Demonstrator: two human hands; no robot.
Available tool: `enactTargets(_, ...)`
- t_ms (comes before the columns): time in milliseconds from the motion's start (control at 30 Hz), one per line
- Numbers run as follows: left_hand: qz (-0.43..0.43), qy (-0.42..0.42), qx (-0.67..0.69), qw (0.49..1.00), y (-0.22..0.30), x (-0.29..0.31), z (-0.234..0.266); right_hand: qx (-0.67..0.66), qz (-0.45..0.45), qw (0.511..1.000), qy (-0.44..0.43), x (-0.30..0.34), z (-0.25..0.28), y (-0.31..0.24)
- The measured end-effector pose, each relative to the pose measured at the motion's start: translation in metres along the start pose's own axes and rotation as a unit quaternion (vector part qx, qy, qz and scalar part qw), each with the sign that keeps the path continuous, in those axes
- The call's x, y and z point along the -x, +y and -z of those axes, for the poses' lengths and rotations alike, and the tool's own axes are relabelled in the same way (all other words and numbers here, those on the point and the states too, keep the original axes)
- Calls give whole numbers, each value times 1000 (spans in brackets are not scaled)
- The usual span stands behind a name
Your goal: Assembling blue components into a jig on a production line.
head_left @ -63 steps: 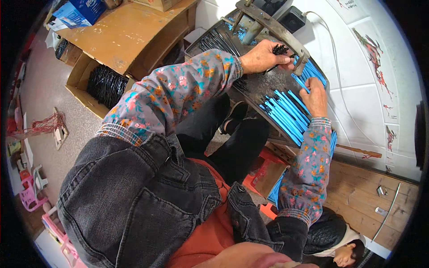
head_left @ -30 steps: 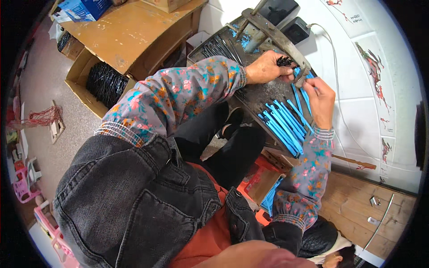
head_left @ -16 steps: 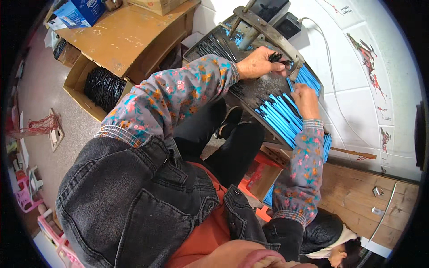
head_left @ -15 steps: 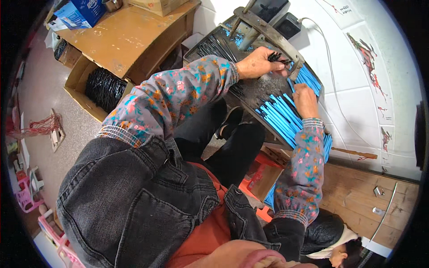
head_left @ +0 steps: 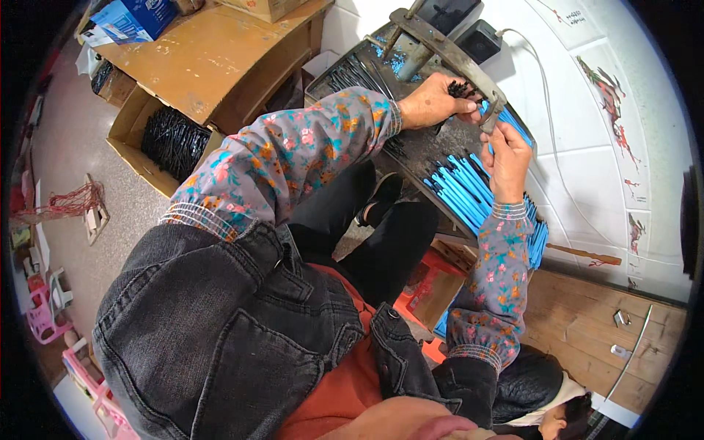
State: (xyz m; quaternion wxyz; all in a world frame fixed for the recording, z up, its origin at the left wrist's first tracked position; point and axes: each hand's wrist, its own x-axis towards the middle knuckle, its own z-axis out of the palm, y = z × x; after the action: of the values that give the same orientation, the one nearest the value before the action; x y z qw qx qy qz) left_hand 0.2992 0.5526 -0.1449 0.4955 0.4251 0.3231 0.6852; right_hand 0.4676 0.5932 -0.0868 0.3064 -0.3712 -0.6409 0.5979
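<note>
My left hand (head_left: 431, 103) is closed around a bundle of thin black rods (head_left: 460, 89), whose ends stick up past the fingers. My right hand (head_left: 508, 167) pinches a slim blue stick (head_left: 490, 148), mostly hidden by the fingers, just below the head of a worn metal hand press (head_left: 447, 53). Both hands are close together at the press head. A pile of blue sticks with dark ends (head_left: 462, 192) lies on the dark work tray (head_left: 433, 150), left of my right wrist. More blue sticks (head_left: 519, 126) lie behind the press head.
Thin black rods (head_left: 359, 75) lie at the tray's far left, near blue scraps (head_left: 398, 62). A black box (head_left: 478, 41) with a white cable is by the tiled wall. To the left are a brown desk (head_left: 198, 73) and a carton of black rods (head_left: 174, 139). Another person (head_left: 539, 389) is at lower right.
My right hand has risen from beside the blue pile to the press head, now with a blue stick in its fingers. My left hand has shifted slightly right with the black rods.
</note>
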Motion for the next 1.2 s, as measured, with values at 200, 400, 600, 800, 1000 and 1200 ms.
enactTargets(200, -12, 10, 10, 1000, -1, 6, 0, 334, 265, 904, -10, -8, 9, -5)
enactTargets(400, -11, 12, -107, 994, 14, 9, 0, 469, 107, 866, -133, -12, 54, -6)
enactTargets(600, -21, -39, -86, 995, 11, 9, 0, 612, 201, 765, -29, -43, 65, 44)
enactTargets(800, -38, -40, -78, 995, 7, 10, 2, 597, 289, 748, -29, -24, 57, 29)
enactTargets(1000, -22, -2, -83, 996, 8, 8, -1, 485, 351, 801, 30, -9, 36, 5)
enactTargets(1200, -25, -3, -45, 999, 4, 4, -4, 118, 55, 991, 1, -4, 7, 4)
